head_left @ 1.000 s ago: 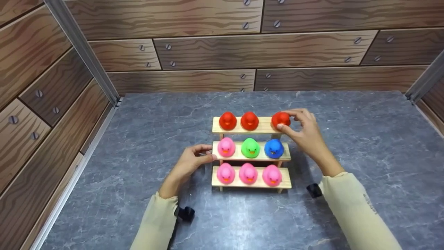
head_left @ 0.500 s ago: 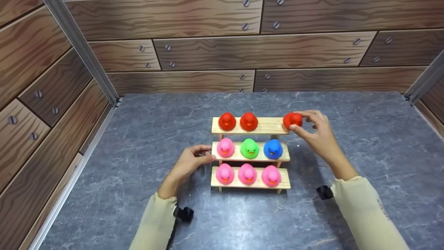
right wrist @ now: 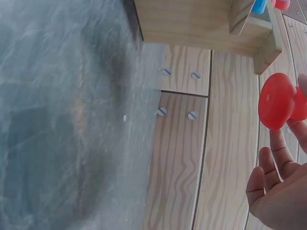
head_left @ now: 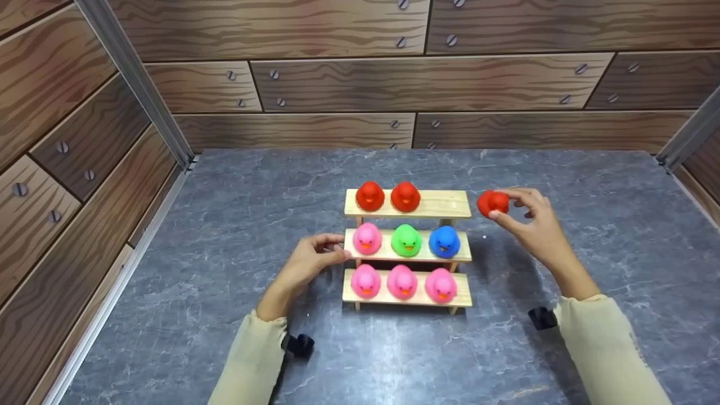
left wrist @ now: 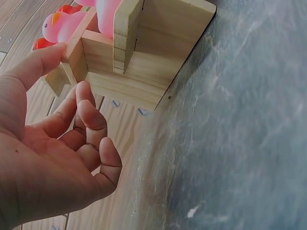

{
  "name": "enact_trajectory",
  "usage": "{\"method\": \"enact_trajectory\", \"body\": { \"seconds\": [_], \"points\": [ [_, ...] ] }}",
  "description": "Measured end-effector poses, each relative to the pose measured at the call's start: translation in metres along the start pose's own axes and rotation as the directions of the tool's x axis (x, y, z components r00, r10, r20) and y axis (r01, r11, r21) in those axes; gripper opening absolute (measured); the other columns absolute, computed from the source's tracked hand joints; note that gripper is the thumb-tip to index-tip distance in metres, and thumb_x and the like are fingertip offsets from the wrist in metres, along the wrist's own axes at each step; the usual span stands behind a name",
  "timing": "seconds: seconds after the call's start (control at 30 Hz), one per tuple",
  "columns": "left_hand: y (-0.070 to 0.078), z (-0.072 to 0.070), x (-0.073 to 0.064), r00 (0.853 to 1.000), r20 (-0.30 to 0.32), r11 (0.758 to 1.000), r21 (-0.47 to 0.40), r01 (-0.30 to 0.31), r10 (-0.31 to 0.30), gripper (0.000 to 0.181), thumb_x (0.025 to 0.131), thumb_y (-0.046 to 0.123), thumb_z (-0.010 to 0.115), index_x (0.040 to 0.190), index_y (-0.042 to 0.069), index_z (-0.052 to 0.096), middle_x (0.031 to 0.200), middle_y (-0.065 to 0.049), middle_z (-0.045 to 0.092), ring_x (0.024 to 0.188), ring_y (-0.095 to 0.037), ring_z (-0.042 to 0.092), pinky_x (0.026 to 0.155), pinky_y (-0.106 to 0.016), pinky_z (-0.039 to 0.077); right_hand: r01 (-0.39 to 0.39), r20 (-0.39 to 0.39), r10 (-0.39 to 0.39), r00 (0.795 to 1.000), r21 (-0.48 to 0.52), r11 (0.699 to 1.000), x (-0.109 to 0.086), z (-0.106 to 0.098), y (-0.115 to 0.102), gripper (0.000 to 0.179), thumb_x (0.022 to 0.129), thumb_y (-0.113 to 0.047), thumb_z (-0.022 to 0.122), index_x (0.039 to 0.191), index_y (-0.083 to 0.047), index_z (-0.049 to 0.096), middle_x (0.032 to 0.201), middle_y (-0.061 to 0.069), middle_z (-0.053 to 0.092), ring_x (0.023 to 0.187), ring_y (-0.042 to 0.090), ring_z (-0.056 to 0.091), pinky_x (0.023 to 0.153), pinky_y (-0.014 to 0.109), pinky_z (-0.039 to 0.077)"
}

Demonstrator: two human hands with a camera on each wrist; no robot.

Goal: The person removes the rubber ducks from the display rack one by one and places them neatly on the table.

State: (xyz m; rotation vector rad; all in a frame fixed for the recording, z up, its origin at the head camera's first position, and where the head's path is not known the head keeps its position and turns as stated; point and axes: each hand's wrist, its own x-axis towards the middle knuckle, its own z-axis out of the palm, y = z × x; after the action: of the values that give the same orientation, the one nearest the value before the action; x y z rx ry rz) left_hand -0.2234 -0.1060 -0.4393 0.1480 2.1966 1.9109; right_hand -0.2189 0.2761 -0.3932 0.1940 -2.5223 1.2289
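Red duck (head_left: 493, 204), tilted, head leaning right

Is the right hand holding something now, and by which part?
Yes, the right hand pinches a red duck around its head end.

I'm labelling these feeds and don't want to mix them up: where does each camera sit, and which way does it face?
Head: worn on the head, facing forward and down at the wooden stand; left hand, right hand and both sleeves show.
Left wrist: worn there, facing the stand's end across the left hand; tabletop at image right.
Right wrist: worn there, facing the held red duck; part of the right hand shows at image right.
Shared: head and right wrist views both show that duck.
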Motion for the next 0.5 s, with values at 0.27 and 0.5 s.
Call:
{"method": "enact_trajectory", "body": {
  "seconds": [0.27,0.5],
  "points": [
    [-0.001,0.000,0.001,1.000,0.001,1.000,0.000,0.009,-0.009,0.041,0.078,0.007,0.073,0.115,-0.007,0.063,0.084,0.000,0.058,0.077,-0.009,0.051,0.065,-0.019,0.041,-0.057,0.077,0.059,0.995,-0.016,0.998,-0.003,-0.001,0.016,0.045,0.086,-0.021,0.072,0.123,0.002,0.061,0.118,0.018,0.052,0.099,0.015,0.038,0.080,0.037,0.030],
    [-0.001,0.000,0.000,1.000,0.007,1.000,-0.007,0.006,-0.006,0.041,0.079,0.007,0.073,0.116,-0.007,0.062,0.084,0.000,0.059,0.076,-0.009,0.052,0.064,-0.019,0.041,-0.117,0.140,0.120,0.983,-0.030,0.993,-0.006,-0.001,0.029,0.047,0.088,-0.022,0.070,0.125,0.004,0.058,0.120,0.022,0.050,0.103,0.028,0.040,0.083,0.040,0.032]
  ]
}}
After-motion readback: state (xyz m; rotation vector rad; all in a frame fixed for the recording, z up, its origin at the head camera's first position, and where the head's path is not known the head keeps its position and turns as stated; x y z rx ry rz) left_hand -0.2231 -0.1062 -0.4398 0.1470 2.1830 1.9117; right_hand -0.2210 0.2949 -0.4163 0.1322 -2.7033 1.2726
